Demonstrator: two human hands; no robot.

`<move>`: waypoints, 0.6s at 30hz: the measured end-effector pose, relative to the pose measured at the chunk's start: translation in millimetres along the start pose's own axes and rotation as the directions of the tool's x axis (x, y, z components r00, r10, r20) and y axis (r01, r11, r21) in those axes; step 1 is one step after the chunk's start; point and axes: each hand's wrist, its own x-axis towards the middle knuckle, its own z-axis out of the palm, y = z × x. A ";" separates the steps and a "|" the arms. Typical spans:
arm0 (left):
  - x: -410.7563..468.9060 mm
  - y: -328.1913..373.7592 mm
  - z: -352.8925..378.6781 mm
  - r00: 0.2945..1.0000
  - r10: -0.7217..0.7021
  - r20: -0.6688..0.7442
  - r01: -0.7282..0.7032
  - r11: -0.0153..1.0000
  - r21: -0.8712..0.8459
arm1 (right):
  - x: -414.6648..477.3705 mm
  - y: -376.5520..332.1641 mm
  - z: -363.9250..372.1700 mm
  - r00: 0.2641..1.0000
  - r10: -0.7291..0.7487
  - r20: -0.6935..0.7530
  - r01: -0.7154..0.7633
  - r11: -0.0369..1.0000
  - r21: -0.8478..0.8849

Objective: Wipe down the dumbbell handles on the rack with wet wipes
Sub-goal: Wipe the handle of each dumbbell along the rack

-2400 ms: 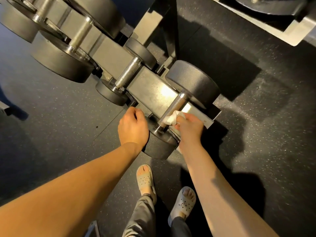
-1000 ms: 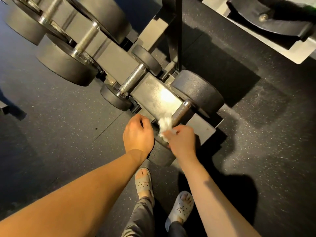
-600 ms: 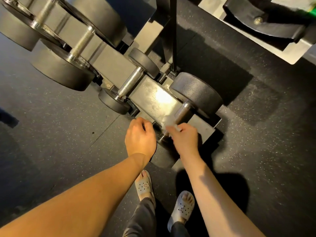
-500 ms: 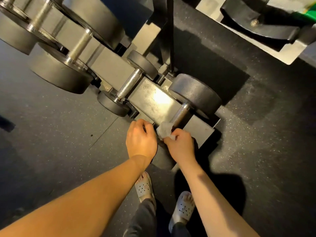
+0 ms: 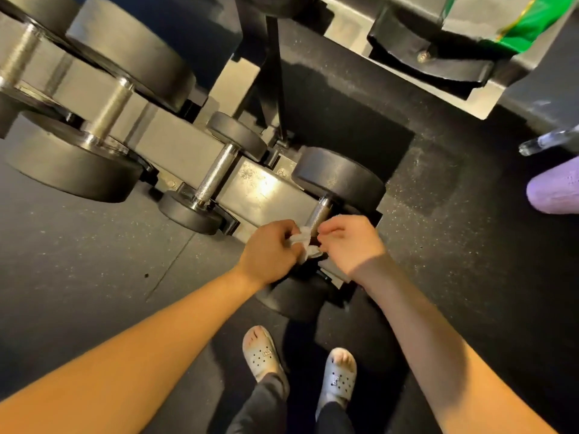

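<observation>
Pinches the wet wipe (image 5: 303,243) in the left hand (image 5: 269,253) at the near end of the dumbbell handle (image 5: 320,213), probably to wrap the bar. Curls the right hand (image 5: 349,245) just beside that handle; unclear whether holding anything. Relies on the rack (image 5: 263,189) beneath the handle for steadiness.

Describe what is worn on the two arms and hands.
Nothing is worn. The left hand and right hand are bare, with no gloves, rings or watch in view. The left forearm and right forearm are bare to the frame's edge; no sleeves show.
</observation>
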 end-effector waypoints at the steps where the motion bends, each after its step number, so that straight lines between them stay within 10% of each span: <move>1: 7.3 -2.3 -3.3 0.998 -0.048 0.030 0.049 0.999 -0.024 | -2.5 -6.7 -11.6 0.972 -0.201 -0.126 0.184 0.974 -0.132; 3: 23.1 -2.5 -9.8 0.991 -0.133 -0.013 0.130 0.982 -0.136 | 0.0 -23.9 -34.0 0.747 -0.588 -0.311 0.499 0.805 -0.322; 5: 39.2 5.0 -13.3 0.972 -0.224 -0.077 0.182 0.914 -0.363 | 23.5 -42.8 -47.8 0.608 -0.674 -0.420 0.517 0.737 -0.435; 9: 50.9 22.3 5.2 0.979 -0.196 -0.058 0.134 0.828 -0.544 | 84.0 -58.4 -33.5 0.783 -0.472 -0.405 0.336 0.869 -0.362; 14: 42.4 5.3 7.0 0.992 -0.122 0.026 0.124 0.956 -0.264 | 93.7 -47.9 -24.6 0.806 -0.404 -0.433 0.277 0.903 -0.329; 18: 48.2 11.2 -3.6 0.981 -0.190 0.040 0.188 0.883 -0.429 | 95.0 -46.7 -30.5 0.841 -0.306 -0.447 0.220 0.947 -0.233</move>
